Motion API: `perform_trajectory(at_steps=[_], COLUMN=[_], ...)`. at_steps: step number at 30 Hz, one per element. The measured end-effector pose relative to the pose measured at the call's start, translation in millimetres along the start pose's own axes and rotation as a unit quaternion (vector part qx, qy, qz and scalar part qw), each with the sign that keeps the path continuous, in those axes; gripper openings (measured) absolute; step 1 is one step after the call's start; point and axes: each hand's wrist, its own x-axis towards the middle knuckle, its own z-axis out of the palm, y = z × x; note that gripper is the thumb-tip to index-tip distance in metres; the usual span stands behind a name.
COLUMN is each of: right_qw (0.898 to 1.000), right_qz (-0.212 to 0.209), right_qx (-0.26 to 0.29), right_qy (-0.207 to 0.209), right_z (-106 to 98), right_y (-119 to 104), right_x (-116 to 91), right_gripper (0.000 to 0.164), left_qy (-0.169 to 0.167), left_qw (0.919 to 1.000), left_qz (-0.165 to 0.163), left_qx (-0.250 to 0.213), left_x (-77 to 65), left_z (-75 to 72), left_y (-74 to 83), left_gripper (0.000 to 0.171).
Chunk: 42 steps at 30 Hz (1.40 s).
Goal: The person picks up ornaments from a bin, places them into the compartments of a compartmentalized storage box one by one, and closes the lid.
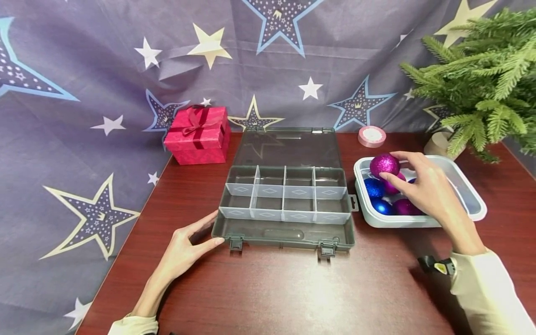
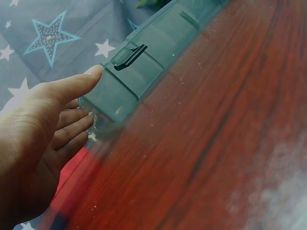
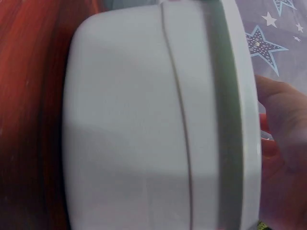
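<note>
In the head view a smoky plastic organizer box (image 1: 284, 239) lies with its lid raised at the back and its visible compartments bare. My left hand (image 1: 184, 249) touches its front left corner, thumb at the front and fairly straight fingers along the side; the left wrist view shows this hand (image 2: 43, 129) beside the box wall (image 2: 129, 81). Over a white plastic tub (image 1: 372, 218), my right hand (image 1: 431, 184) pinches a glittery magenta Christmas ball (image 1: 384, 165) between thumb and fingers. Blue balls (image 1: 382, 207) and purple ones lie below. The tub wall (image 3: 134, 120) hides that ball in the right wrist view.
A red gift box (image 1: 198, 139) stands at the back left. Behind the tub are a pink ribbon roll (image 1: 371, 136) and a small artificial fir tree (image 1: 485, 79). A star-patterned cloth (image 1: 104, 153) hangs along the back and left of the wooden table (image 1: 272, 293).
</note>
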Motion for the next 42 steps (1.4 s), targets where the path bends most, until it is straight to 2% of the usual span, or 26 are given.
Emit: perform_trajectory(at_steps=[8, 16, 20, 32, 42], right_qw=[1.000, 0.998, 0.997, 0.995, 0.993], right_qz=[0.005, -0.033, -0.048, -0.057, -0.052], right_qx=[0.021, 0.050, 0.056, 0.063, 0.058], right_qy=[0.004, 0.019, 0.001, -0.057, -0.083], right_z=[2, 9, 18, 43, 51], right_y=[-12, -23, -28, -40, -43], right_x=[3, 11, 17, 29, 33], right_gripper=[0.051, 0.049, 0.051, 0.051, 0.049], left_qy=[0.000, 0.001, 0.002, 0.004, 0.004], left_qw=[1.0000, 0.9999, 0.9999, 1.0000, 0.9999], left_qz=[0.007, 0.012, 0.013, 0.009, 0.013], left_qx=[-0.005, 0.004, 0.002, 0.001, -0.003], left_x=[1.1, 0.9, 1.0, 0.1, 0.9], left_z=[0.3, 0.2, 0.0, 0.5, 1.1], left_y=[0.6, 0.9, 0.9, -0.2, 0.2], left_gripper=[0.067, 0.067, 0.066, 0.066, 0.066])
